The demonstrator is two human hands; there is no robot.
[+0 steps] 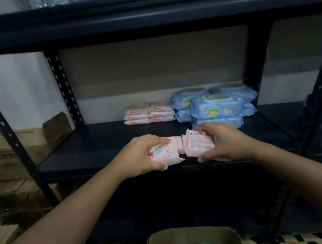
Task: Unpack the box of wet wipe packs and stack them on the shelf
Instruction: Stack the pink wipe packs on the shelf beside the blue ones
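Two hands met at the middle of the frame, just above the front edge of the dark shelf (80, 161): the left hand (140, 156) gripped a pink wet wipe pack (164, 153) with its printed face up, and the right hand (221, 142) curled round a second pink pack (197, 142) showing its label side, the two packs nearly touching end to end. Farther back on that shelf lay stacked pink packs (149, 115), beside what looked, through the blur, like larger blue packs (217, 105) piled to their right. At the bottom centre stood an open cardboard box (191, 236) holding more packs.
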